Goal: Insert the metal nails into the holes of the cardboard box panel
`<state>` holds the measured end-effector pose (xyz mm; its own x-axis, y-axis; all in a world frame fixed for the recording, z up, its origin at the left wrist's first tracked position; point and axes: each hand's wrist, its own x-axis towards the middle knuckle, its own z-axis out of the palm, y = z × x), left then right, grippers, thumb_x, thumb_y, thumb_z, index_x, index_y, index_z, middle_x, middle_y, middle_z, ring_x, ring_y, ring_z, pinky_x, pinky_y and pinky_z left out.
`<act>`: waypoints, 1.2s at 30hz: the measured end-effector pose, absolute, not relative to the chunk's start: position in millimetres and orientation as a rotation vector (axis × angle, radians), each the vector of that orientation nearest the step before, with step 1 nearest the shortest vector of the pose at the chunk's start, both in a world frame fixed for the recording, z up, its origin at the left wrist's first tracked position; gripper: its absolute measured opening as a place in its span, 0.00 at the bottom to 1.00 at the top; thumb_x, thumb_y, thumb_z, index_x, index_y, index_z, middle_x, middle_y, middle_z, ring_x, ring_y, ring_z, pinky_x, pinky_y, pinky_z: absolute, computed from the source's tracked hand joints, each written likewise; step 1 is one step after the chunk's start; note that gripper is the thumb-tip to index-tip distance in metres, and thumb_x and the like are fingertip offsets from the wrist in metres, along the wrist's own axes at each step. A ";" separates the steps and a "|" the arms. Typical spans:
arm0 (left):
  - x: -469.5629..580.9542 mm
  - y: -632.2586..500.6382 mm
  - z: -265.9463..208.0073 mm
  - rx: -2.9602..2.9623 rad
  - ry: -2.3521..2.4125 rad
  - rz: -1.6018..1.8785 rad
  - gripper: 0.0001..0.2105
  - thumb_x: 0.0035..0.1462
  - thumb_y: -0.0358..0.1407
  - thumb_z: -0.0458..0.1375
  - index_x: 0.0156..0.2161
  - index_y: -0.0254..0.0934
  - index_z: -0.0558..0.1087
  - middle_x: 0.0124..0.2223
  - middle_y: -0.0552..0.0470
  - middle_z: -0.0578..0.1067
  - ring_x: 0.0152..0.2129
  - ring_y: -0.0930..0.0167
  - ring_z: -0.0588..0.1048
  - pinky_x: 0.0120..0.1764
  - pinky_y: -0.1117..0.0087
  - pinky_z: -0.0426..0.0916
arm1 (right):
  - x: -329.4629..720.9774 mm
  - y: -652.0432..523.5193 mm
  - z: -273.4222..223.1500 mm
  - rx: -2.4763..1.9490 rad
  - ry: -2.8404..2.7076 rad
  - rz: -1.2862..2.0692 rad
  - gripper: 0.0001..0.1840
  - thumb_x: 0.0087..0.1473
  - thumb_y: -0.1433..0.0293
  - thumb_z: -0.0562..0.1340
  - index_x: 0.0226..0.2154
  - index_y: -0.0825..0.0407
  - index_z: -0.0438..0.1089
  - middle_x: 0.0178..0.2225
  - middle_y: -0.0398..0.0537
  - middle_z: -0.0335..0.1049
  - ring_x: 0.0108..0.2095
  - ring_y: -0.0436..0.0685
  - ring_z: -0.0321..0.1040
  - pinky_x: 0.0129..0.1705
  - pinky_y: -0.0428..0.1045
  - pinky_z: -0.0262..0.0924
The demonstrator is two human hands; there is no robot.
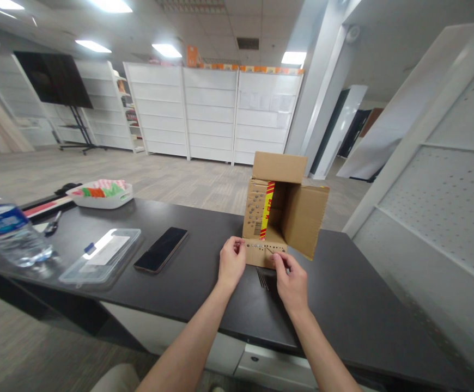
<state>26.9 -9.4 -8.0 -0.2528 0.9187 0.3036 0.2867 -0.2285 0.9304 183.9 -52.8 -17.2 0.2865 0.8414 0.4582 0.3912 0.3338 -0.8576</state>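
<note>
A cardboard box (pixel 256 201) stands open toward me on the dark desk, its front flap (pixel 257 257) folded down. Small holes run in a row along that flap, and round silvery heads fill some toward the left. My left hand (pixel 232 262) is closed at the flap's left corner, fingertips pinching its edge. Between the thumb and fingers of my right hand (pixel 291 276) is a thin nail-like rod (pixel 269 250), its tip close to the holes. Several similar thin rods (pixel 262 279) lie on the desk just below the flap, between my hands.
Left of my hands lie a black phone (pixel 161 250) and a clear plastic case (pixel 105 256). A water bottle (pixel 8 226) and a white tray (pixel 102 200) with colourful packets are farther left. A white perforated panel (pixel 437 196) rises along the desk's right side.
</note>
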 end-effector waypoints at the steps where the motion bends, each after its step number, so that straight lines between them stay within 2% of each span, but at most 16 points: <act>1: 26.8 -9.4 -7.7 1.458 1.489 1.515 0.06 0.56 0.29 0.54 0.35 0.36 0.74 0.34 0.49 0.78 0.31 0.71 0.76 0.38 0.71 0.68 | 184.2 -52.6 -17.2 -1.272 -1.309 0.451 0.20 0.60 0.54 0.59 0.38 0.52 0.76 0.38 0.52 0.79 0.39 0.60 0.75 0.44 0.53 0.66; 19: 27.3 -9.4 -8.1 1.463 1.483 1.511 0.06 0.57 0.29 0.54 0.35 0.36 0.74 0.34 0.49 0.78 0.32 0.70 0.76 0.38 0.71 0.68 | 184.1 -48.7 -15.3 -1.307 -1.331 0.412 0.21 0.58 0.54 0.59 0.37 0.53 0.77 0.37 0.53 0.80 0.38 0.61 0.75 0.42 0.53 0.67; 30: 27.0 -8.7 -9.6 1.475 1.483 1.502 0.06 0.57 0.30 0.54 0.36 0.37 0.73 0.35 0.49 0.78 0.32 0.70 0.76 0.39 0.71 0.68 | 174.4 -37.4 -1.8 -1.221 -1.480 0.365 0.18 0.61 0.57 0.58 0.38 0.52 0.76 0.36 0.52 0.79 0.35 0.59 0.75 0.42 0.52 0.67; 36: 26.9 -9.5 -9.5 1.470 1.477 1.507 0.06 0.57 0.30 0.54 0.36 0.37 0.73 0.34 0.50 0.78 0.32 0.71 0.75 0.38 0.72 0.67 | 171.6 -19.6 -0.1 -1.246 -1.525 0.335 0.18 0.62 0.57 0.57 0.39 0.52 0.76 0.37 0.53 0.79 0.38 0.60 0.74 0.43 0.53 0.65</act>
